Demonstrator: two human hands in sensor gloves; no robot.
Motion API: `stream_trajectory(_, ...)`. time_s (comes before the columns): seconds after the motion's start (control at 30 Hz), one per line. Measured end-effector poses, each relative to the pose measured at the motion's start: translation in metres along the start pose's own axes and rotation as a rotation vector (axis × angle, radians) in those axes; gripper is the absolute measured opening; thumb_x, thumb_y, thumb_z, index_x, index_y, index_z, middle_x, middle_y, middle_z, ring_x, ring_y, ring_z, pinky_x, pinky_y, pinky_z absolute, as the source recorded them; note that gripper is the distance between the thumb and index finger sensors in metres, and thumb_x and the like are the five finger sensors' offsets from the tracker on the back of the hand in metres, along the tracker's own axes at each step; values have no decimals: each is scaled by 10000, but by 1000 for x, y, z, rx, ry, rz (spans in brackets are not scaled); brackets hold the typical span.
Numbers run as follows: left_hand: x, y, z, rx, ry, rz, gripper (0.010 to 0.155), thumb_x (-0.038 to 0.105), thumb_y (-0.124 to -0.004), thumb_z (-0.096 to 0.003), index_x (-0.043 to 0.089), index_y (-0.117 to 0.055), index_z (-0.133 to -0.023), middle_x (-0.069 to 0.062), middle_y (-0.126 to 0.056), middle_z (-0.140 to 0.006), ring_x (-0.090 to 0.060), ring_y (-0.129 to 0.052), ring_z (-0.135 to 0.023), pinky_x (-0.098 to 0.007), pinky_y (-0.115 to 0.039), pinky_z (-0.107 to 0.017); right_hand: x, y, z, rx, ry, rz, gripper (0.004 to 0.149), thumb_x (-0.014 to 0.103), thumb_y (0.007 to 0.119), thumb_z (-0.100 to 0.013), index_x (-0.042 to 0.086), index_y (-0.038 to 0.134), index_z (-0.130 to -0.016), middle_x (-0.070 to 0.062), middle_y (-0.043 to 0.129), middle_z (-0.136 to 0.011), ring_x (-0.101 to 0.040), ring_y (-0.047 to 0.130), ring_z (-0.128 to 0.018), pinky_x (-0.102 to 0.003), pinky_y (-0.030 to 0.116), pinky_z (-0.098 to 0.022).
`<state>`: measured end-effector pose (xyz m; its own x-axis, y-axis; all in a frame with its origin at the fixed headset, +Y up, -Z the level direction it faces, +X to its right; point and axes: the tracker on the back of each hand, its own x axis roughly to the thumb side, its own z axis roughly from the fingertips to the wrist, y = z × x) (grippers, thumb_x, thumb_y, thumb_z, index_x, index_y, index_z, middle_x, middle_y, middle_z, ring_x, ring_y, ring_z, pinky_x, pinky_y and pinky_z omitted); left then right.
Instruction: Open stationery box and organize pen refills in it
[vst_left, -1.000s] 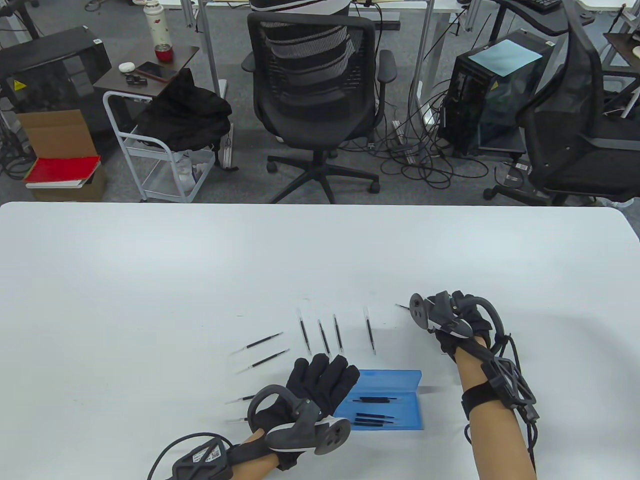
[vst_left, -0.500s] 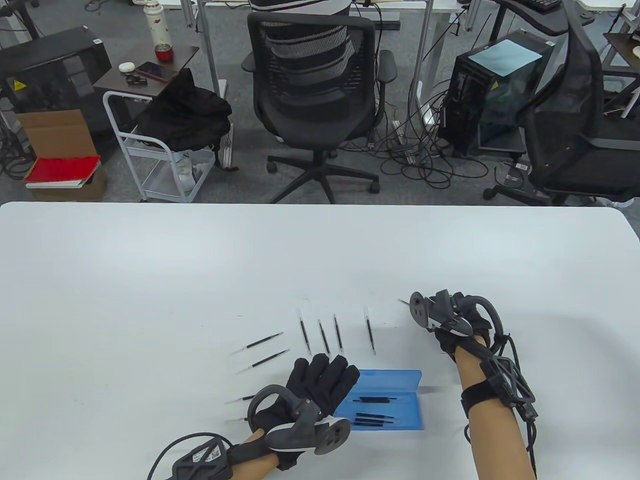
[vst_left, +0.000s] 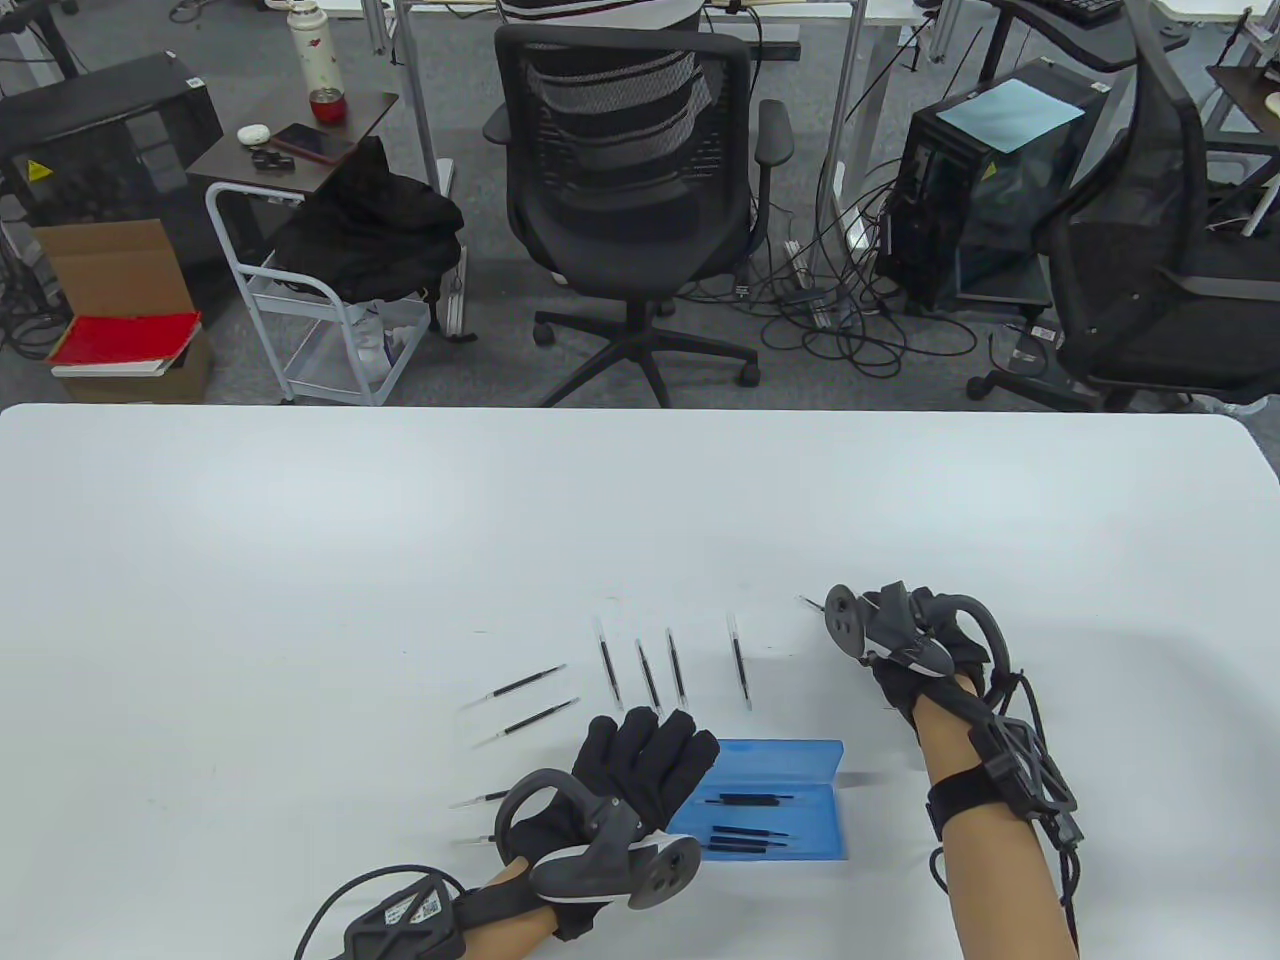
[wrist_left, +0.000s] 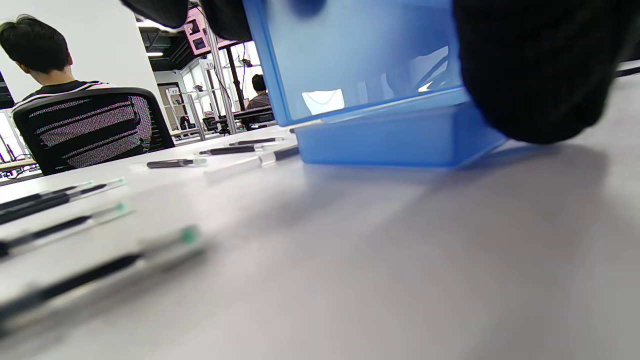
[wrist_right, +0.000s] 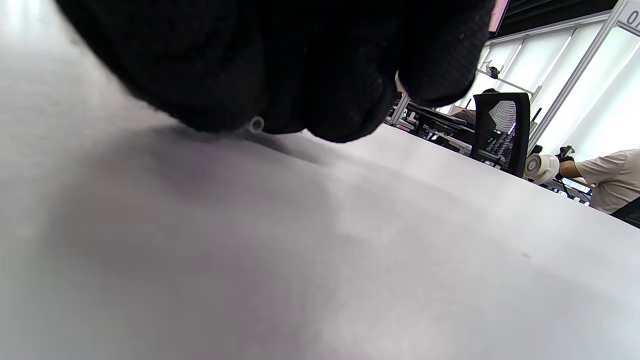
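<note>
White table (vst_left: 300, 560) carries loose pen refills (vst_left: 525, 684) at the left and more (vst_left: 641, 668) beyond the open blue stationery box (vst_left: 790, 800), which holds several refills (vst_left: 752, 800). Left hand (vst_left: 640, 765) rests straight fingers on the box's left end. Right hand (vst_left: 915, 640), beyond the box's right end, curls its fingers around one refill (vst_left: 808, 602).

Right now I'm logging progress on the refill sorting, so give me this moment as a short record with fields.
box: blue stationery box, open, lid up
in box: three pen refills
loose on table: refills beyond and left of the box
left hand: left hand rests flat on the box's left end
right hand: right hand curled round a refill on the table
</note>
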<state>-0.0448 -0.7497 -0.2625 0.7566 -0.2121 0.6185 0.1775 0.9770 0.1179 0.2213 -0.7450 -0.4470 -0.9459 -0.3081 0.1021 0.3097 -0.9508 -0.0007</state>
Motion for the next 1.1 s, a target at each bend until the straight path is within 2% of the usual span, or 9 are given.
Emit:
stream_trajectory(0.23,0,0,0,-1,0,2,1174,652,-817,-395,192,-78,-1183,-137,-152,-1283,-489,-405,-1167,-675,-459,-822,3,-38,29,-167,-109,-60,602,319,941,-373,171,769,-930,-5,1007,-733,-278,1006,-672,-571,788,-660)
stream_trajectory(0.43,0,0,0,-1,0,2,1177,653,-818,-394,194,-74,-1182,-135,-148,-1283,-489,-401,-1168,-675,-459,-823,14,-75,86,-324,-236,-91,600,319,939,-376,168,769,-932,-9,1004,-738,-280,1004,-671,-572,793,-653)
stream_trajectory(0.53,0,0,0,-1,0,2,1178,653,-818,-394,193,-73,-1182,-135,-149,-1283,-489,-399,-1168,-676,-458,-823,22,-84,118,-379,-302,-98,603,320,938,-378,166,766,-935,-11,1003,-739,-281,1005,-670,-570,794,-652)
stream_trajectory(0.7,0,0,0,-2,3,5,1180,654,-820,-391,193,-76,-1182,-136,-150,-1282,-488,-399,-1169,-676,-460,-821,34,-85,163,-411,-374,-108,604,321,941,-377,171,768,-936,-10,1005,-737,-279,1005,-669,-569,795,-650)
stream_trajectory(0.8,0,0,0,-2,4,7,1182,656,-820,-390,193,-76,-1182,-135,-151,-1283,-487,-397,-1169,-675,-461,-822,43,-78,180,-407,-408,-90,602,323,942,-375,170,773,-932,-10,1008,-734,-278,1008,-663,-565,803,-643)
stream_trajectory(0.93,-1,0,0,-3,5,10,1186,657,-822,-388,194,-73,-1182,-136,-148,-1282,-486,-396,-1170,-675,-460,-822,54,-66,196,-389,-448,-76,604,323,943,-374,169,774,-932,-12,1007,-733,-279,1008,-661,-563,805,-638)
stream_trajectory(1.1,-1,0,-1,-5,5,14,1185,657,-822,-388,196,-74,-1182,-134,-146,-1283,-485,-392,-1171,-675,-459,-823,70,-52,204,-354,-465,-50,604,324,946,-371,167,780,-930,-12,1012,-727,-279,1012,-653,-563,808,-631)
